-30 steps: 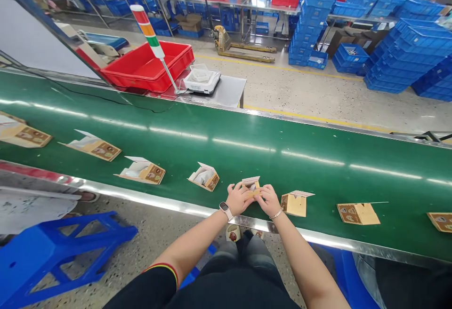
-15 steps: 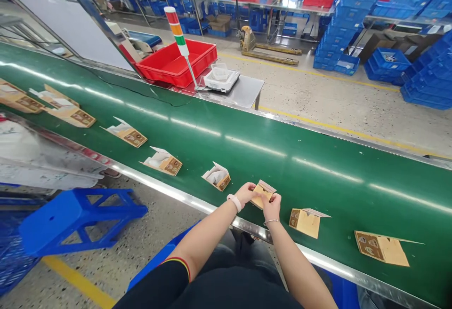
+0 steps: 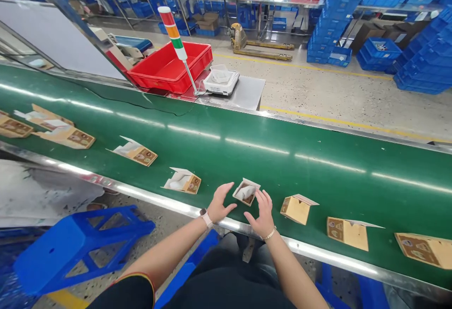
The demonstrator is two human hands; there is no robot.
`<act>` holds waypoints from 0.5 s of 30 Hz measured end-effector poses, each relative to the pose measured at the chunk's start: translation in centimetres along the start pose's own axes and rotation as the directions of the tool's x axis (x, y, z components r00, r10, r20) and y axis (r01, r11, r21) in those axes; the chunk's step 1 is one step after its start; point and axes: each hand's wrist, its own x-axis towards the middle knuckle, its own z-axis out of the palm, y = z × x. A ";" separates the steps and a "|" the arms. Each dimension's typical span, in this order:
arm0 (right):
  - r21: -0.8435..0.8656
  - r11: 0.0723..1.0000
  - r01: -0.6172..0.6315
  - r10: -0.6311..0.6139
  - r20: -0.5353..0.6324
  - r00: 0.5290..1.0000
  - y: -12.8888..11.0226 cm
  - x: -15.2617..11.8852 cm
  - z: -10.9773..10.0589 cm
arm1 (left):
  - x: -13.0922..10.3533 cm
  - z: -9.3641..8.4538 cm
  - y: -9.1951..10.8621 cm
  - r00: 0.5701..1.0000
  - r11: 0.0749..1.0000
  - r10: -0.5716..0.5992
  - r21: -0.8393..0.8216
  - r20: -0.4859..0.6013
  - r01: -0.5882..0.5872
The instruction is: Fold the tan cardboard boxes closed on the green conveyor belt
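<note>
A small open cardboard box (image 3: 241, 198) with crumpled white paper inside sits on the green conveyor belt, its flap raised at the back. My left hand (image 3: 221, 204) hovers at the box's left side, thumb and fingers spread. At its right side is my right hand (image 3: 262, 211), fingers apart, with the fingertips by the box's right edge; whether they touch it I cannot tell. Just to the right stands a box (image 3: 297, 210) with its front part folded over and a back flap sticking up. Another open box (image 3: 193, 184) with white filling lies to the left.
More open boxes (image 3: 144, 155) lie leftward on the belt (image 3: 197, 151), and folded ones (image 3: 349, 233) rightward. Beyond the belt are a red bin (image 3: 169, 71), a signal light (image 3: 173, 31) and a scale (image 3: 221, 82). A blue stool (image 3: 52, 248) stands at left. People work at the far tables.
Both hands have let go of the folded box, which now lies to their right. They have opened around the paper-filled box. Boxes on the belt have shifted right.
</note>
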 end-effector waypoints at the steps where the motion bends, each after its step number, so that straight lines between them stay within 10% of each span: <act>1: -0.042 0.999 -0.008 0.009 0.024 1.000 0.3 0.5 0.8 | 1.5 -0.4 -0.3 0.983 0.991 0.128 0.015 0.135 -0.131; 5: -0.124 0.989 -0.085 0.095 0.074 0.993 1.9 1.2 0.9 | 5.2 1.0 0.5 0.867 0.936 0.307 0.040 0.394 -0.350; 10: 0.096 0.953 -0.287 0.300 -0.182 0.936 1.5 0.2 0.4 | 5.5 3.8 2.5 0.871 0.957 0.278 -0.042 0.406 -0.286; 15: 0.440 0.600 -0.669 0.794 -0.430 0.430 0.9 -0.1 1.9 | 6.1 6.2 3.9 0.967 0.907 -0.170 -0.354 0.191 0.229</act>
